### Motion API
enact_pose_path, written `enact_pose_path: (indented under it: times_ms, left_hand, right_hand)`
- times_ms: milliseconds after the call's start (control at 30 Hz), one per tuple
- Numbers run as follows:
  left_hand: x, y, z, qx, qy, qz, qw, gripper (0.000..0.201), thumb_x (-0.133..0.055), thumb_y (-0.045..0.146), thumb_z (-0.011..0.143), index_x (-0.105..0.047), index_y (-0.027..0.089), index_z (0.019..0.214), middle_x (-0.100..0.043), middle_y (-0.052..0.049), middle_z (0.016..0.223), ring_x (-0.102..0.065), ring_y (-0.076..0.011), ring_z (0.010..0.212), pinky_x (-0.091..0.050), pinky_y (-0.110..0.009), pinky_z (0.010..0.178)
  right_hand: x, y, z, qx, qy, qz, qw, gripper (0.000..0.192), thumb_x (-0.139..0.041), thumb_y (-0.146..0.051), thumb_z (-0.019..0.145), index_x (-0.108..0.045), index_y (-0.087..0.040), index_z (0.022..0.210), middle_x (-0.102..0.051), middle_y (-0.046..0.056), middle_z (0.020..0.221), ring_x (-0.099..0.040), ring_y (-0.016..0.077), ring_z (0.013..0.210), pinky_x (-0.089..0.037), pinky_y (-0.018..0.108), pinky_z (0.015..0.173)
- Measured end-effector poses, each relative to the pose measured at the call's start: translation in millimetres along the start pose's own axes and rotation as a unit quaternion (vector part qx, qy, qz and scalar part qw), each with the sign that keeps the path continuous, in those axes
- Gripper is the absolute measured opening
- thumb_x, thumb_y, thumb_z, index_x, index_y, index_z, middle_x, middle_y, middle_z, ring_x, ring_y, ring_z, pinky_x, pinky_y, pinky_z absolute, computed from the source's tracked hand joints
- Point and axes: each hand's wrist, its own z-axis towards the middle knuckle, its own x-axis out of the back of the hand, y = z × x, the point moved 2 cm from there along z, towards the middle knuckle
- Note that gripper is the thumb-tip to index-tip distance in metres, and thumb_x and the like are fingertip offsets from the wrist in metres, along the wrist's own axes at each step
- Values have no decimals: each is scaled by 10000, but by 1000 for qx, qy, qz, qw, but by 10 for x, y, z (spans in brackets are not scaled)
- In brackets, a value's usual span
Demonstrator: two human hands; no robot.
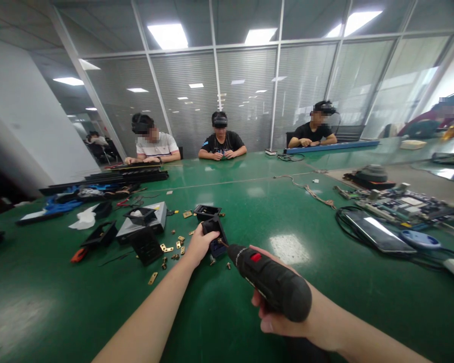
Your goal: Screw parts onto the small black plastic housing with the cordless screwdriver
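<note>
My left hand [199,245] grips a small black socket module [215,236] standing on the green table [249,212]. My right hand [283,315] holds a black electric screwdriver [269,281] with a red switch, its bit tip touching the module's right side. Several small brass pieces [170,248] lie scattered on the table just left of my left hand. Another black module [207,211] sits right behind the held one.
Black plastic parts [146,244], a grey box [151,222], and long black power strips [109,179] lie at the left. A phone [374,229], cables and circuit boards [404,204] sit at the right. Three people sit along the far edge.
</note>
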Motion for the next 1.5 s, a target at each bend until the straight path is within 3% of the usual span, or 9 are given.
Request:
enact_pose_path:
  times_ms: [333,1500]
  left_hand:
    - [5,-29,15,35,-8,0,999,481,-892,419,653,-741,207,1057,-827,-79,977,-797,-342,991,-625,-543,1020]
    - [8,-27,18,29,-3,-9,1000,553,-958,432,617,-764,202,1081,-842,-87,996,-804,-341,993,-633,-529,1018]
  right_hand:
    - [19,23,10,0,4,3,1000,1452,-1061,-313,724,-125,-287,1834,-756,61,1107,-727,243,935,-578,429,847]
    - [12,-9,-10,-4,4,-1,1000,1458,-1070,-311,736,-121,-302,1843,-761,57,1104,-738,242,935,-582,441,862]
